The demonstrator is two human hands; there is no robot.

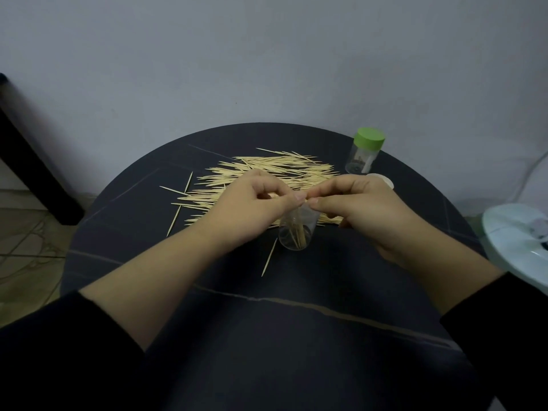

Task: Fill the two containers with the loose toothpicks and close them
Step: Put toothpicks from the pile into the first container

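A pile of loose toothpicks (267,170) is spread across the far half of the round dark table (296,307). A clear open container (296,232) stands upright in the middle with several toothpicks inside. My left hand (249,209) and my right hand (361,209) meet right above its mouth, fingertips pinched together; what they pinch looks like toothpicks but is mostly hidden. A second clear container with a green lid (365,151) stands shut at the back right. A white lid (382,180) lies behind my right hand.
A few stray toothpicks (269,258) lie near the open container and at the pile's left edge. A pale round object (516,238) overlaps the table's right side. A dark furniture leg (32,170) stands on the floor at left. A wall is just behind the table.
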